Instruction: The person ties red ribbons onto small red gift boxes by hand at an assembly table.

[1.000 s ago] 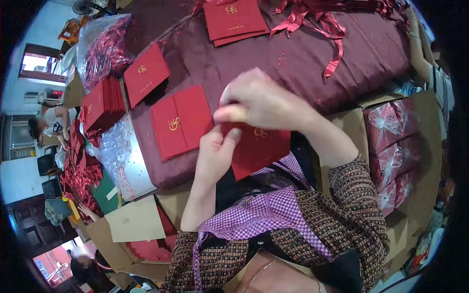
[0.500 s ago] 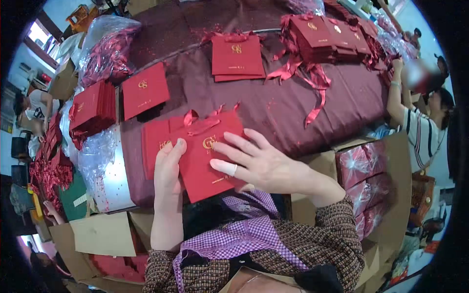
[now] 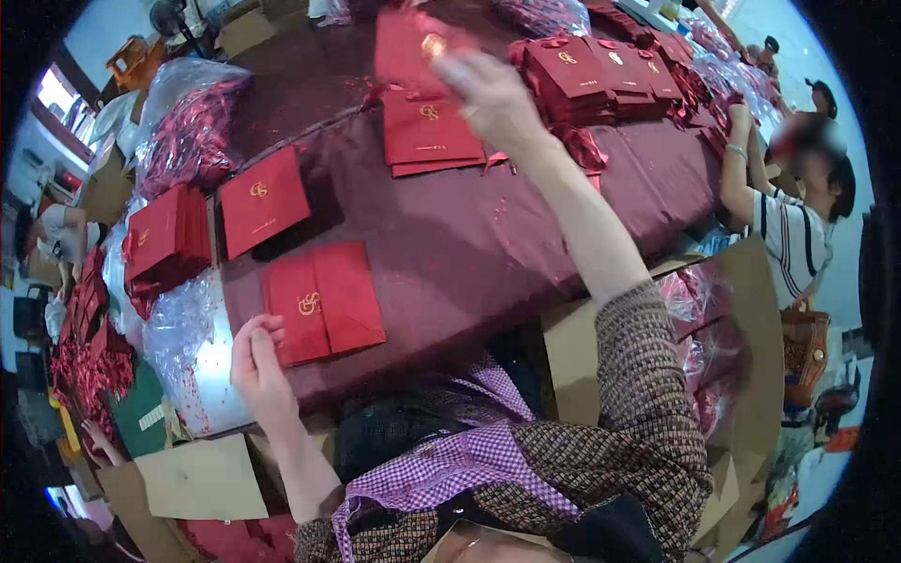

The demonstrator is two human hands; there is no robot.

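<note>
My right hand (image 3: 493,98), blurred by motion, is stretched to the far side of the table, fingers closed on a red paper gift bag (image 3: 399,52) with a gold logo. Just below that bag lies a small stack of similar red bags (image 3: 432,136). Close to me, a flat red bag (image 3: 347,291) with a fold line down its middle lies on the cloth. At its left edge is my left hand (image 3: 258,361), fingers curled closed; whether anything is inside them is hidden.
More red bags stand in a bundle (image 3: 169,239) and lie singly (image 3: 265,202) at left. A ribboned pile (image 3: 601,84) sits back right. Open cartons (image 3: 755,328) flank me, holding plastic-wrapped red packs. A person in a striped top (image 3: 798,235) works at the right.
My right hand has swung up and away across the table with a red bag. My left hand has lowered to the left, and a red bag now lies flat beside it.
</note>
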